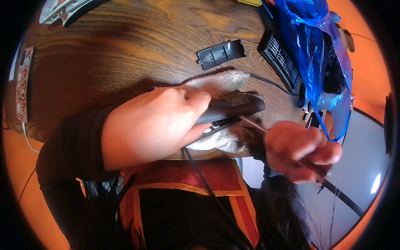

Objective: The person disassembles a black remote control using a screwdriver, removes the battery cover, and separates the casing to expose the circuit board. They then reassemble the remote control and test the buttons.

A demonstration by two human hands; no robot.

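My left hand [154,125] is closed around a black, rounded plastic device [237,106], pressing it onto a grey cloth [225,81]. A seam stands open along the near side of its casing, with pale round parts showing inside. In my right hand [300,150], which is blurred, is a screwdriver with a dark handle. Its thin metal shaft [253,124] points left, the tip at the seam of the device. From under my left hand a black cord [198,173] runs down over my lap.
Beyond the cloth lies a black rectangular plastic cover [221,54]. A slotted black plastic part [281,60] leans beside a blue plastic bag [306,54] at the right. A phone in a patterned case [24,85] lies far left, a white cable attached. Upper left is a white-grey object [62,10].
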